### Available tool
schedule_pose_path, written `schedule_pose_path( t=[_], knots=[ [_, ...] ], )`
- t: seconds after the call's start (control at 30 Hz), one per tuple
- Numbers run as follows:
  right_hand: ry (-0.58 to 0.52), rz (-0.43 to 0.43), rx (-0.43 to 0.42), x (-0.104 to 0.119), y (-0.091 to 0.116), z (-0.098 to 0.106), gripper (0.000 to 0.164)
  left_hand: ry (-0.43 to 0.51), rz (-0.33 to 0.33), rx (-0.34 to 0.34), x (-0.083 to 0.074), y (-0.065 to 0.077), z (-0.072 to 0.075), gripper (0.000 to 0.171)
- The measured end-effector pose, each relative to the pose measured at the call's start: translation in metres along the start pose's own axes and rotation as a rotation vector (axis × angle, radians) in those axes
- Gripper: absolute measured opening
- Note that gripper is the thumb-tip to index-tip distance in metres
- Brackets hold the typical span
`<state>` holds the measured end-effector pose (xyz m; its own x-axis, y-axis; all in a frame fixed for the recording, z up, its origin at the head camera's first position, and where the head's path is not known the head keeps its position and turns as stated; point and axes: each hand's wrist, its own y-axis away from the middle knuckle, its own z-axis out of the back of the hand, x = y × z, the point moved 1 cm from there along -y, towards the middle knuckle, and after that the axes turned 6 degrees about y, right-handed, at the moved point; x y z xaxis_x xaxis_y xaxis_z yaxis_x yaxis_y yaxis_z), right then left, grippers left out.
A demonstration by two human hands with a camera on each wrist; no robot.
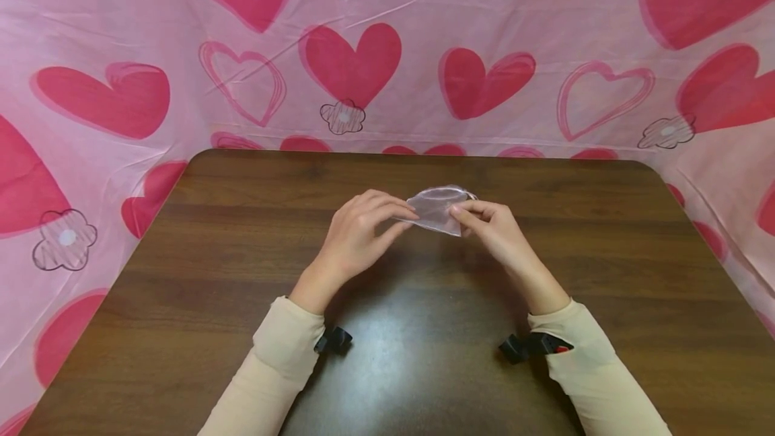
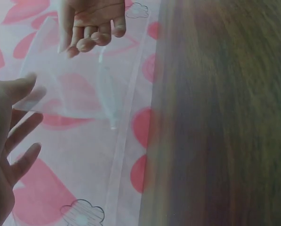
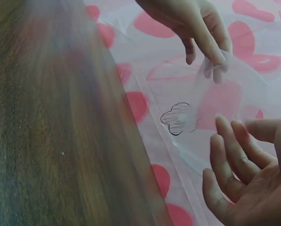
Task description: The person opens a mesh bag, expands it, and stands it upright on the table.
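Note:
A small sheer, whitish drawstring pouch (image 1: 432, 206) is stretched between both hands above the far half of the table, its cord showing at the right end. My left hand (image 1: 363, 231) pinches the pouch's left corner between thumb and fingers. On the other side, my right hand (image 1: 496, 227) pinches its right part, thumb in front. Seen from the left wrist, the pouch (image 2: 74, 89) is flat and see-through, with the backdrop's hearts visible through it. In the right wrist view the left fingertips grip a gathered corner of the pouch (image 3: 220, 89).
The brown wooden table (image 1: 200, 274) has rounded far corners. Behind and beside it hangs a pink cloth (image 1: 418, 86) printed with hearts and flowers. Black wrist cameras are strapped at both cream sleeves (image 1: 284, 338).

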<state>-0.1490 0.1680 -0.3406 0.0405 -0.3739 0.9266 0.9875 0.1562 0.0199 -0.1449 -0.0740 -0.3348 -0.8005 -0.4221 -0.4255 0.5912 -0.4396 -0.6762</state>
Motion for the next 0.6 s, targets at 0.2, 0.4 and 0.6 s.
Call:
schedule_pose_path(
  t=[0.2, 0.4, 0.6],
  knots=[
    [0.020, 0.018, 0.094, -0.0023, -0.0012, -0.0015, 0.031, -0.085, 0.058, -0.078, -0.0032, 0.0000, 0.0037, 0.009],
    [-0.001, 0.072, 0.094, -0.0017, -0.0002, 0.0014, 0.032, -0.116, 0.120, -0.143, -0.0028, 0.0004, 0.0068, 0.006],
    [-0.012, 0.154, 0.031, 0.0018, 0.0021, 0.0068, 0.026, -0.116, 0.151, -0.162, -0.0020, 0.0002, 0.0082, 0.009]
  ],
)
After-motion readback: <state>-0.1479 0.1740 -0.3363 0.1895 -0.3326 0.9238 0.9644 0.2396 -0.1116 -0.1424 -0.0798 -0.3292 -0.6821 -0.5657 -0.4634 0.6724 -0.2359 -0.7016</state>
